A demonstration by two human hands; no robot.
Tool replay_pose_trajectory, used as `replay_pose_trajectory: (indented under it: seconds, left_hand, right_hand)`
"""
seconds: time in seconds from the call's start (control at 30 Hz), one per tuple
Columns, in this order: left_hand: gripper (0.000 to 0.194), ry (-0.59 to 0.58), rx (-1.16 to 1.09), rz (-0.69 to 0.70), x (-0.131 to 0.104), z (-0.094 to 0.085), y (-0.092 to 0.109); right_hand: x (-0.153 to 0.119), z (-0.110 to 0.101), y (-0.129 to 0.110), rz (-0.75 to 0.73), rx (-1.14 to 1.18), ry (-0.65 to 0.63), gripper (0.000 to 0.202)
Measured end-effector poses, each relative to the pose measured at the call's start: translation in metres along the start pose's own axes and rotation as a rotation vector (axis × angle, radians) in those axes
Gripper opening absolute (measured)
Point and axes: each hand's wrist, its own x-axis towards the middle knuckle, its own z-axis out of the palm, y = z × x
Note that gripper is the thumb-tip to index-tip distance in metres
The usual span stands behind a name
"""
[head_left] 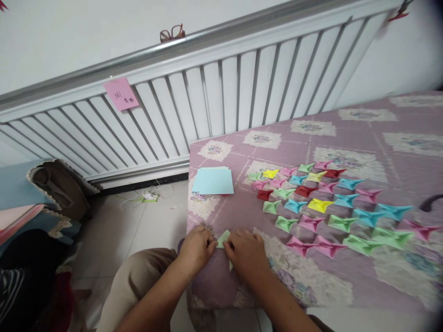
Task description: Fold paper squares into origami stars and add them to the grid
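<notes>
A light green paper point(223, 239), folded to a point at the top, lies on the cloth-covered table between my hands. My left hand point(200, 246) is closed with thumb and finger pinching the paper's left corner. My right hand point(246, 251) covers the paper's right part, its fingers curled and pressed on it; a small green tip shows below its thumb. Beyond them sits a stack of square paper with a light blue sheet point(213, 181) on top. Rows of folded paper shapes in several colours, among them a yellow one point(320, 204), stand to the right.
The purple floral tablecloth point(242, 210) reaches a white radiator point(228, 92) with a pink note point(121, 94) on it. Glasses point(172, 33) rest on the ledge above. A dark curved object point(431, 203) lies at the far right. A cable and small green-white item point(150, 197) are on the floor.
</notes>
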Motion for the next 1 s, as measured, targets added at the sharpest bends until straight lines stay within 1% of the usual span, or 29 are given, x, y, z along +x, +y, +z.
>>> replay_pose_trajectory:
  seconds: [0.2,0.5,0.73,0.9,1.0]
  left_hand:
    - [0.012,-0.004,0.029,-0.006,0.0,0.003,-0.003]
    - [0.012,0.007,0.077,-0.014,-0.003,0.003,0.0]
    - [0.01,0.004,0.105,-0.006,-0.003,0.006,-0.003]
    - [0.006,0.04,0.091,-0.016,-0.007,0.007,0.0]
    - [0.003,0.077,0.099,0.021,-0.01,0.009,0.0]
  right_hand:
    - [0.001,0.0,-0.001,-0.004,-0.017,0.01,0.014]
    - [0.002,0.001,-0.001,0.001,-0.028,0.013,0.014]
    - [0.002,0.004,0.0,0.006,-0.021,0.029,0.011]
    - [0.001,0.003,0.001,0.02,-0.002,0.023,0.009]
    - [0.002,0.002,0.002,0.012,0.0,0.017,0.009]
